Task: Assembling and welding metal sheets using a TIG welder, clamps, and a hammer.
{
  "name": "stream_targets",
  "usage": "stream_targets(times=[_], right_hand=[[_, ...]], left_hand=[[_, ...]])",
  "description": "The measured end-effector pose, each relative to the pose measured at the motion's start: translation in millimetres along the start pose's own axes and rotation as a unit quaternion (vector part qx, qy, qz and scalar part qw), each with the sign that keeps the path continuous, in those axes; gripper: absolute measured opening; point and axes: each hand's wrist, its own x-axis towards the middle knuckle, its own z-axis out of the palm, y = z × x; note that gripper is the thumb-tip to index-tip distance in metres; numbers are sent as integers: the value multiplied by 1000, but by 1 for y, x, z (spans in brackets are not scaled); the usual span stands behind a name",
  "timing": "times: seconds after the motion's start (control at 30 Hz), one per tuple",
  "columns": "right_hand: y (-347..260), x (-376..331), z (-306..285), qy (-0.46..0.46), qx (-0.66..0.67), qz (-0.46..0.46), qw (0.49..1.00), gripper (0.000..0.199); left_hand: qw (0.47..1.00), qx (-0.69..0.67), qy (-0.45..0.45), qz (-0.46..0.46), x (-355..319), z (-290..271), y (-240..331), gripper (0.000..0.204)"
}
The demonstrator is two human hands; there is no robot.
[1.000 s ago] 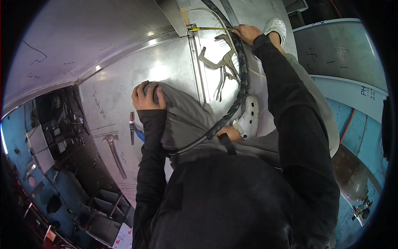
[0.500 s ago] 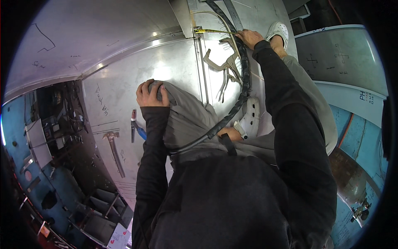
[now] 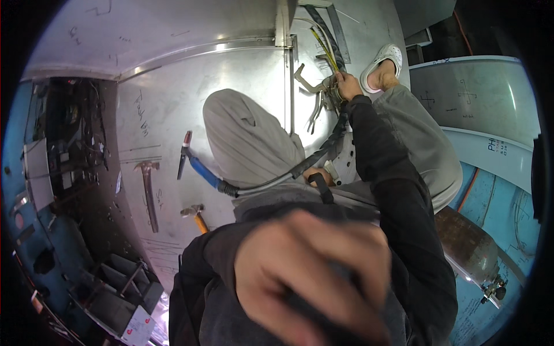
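Observation:
My left hand (image 3: 314, 271) is raised close in front of my chest, large and blurred. Its fingers look bent, but whether they hold anything is unclear. Farther off, my right hand (image 3: 348, 86) is closed on a tape measure, whose yellow blade (image 3: 325, 49) points away from me; its case is hidden in the hand. Beside that hand lie a locking C-clamp (image 3: 311, 86) and a black sleeved cable (image 3: 329, 151). The cable runs across my lap to a blue-handled welding torch (image 3: 203, 174) resting on the metal sheet.
Two hammers, one rusty (image 3: 150, 196) and one yellow-handled (image 3: 199, 219), lie left of my bent knee. An upright metal panel (image 3: 190, 29) borders the far side. A steel square (image 3: 339, 37) lies beyond my right hand. At right stands a gas cylinder (image 3: 470, 236).
My left hand has left my knee and come up toward my chest. My right hand has drawn nearer, bringing the yellow blade away from the panel's edge.

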Motion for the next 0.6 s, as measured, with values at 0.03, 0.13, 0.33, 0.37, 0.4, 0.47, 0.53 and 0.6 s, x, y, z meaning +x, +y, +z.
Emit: stream_targets(times=[0.03, 0.13, 0.33, 0.37, 0.4, 0.47, 0.53, 0.6], right_hand=[[-1, -9, 4, -6, 23, 28, 999, 42], [-5, -28, 14, 15, 31, 56, 998, 43], [-6, -51, 24, 50, 32, 38, 998, 43], [-7, -50, 23, 37, 22, 58, 997, 43], [-7, -53, 23, 21, 21, 58, 998, 43], [-12, -53, 21, 61, 50, 51, 996, 41], [-17, -54, 20, 26, 75, 69, 994, 41], [-21, -56, 20, 46, 60, 66, 995, 42]], left_hand=[[996, -59, 37, 55, 7, 19, -2, 23], [950, -229, 124, 175, 14, 61, 10, 24], [939, -282, 178, 85, -4, 84, 35, 16], [939, -280, 162, 117, -6, 80, 35, 14], [938, -279, 145, 148, -7, 77, 32, 14], [979, -72, 156, 114, -20, 54, 42, 20], [974, 140, 160, 77, -38, 24, 60, 26], [891, 369, 264, -7, -70, -5, 76, 27]])
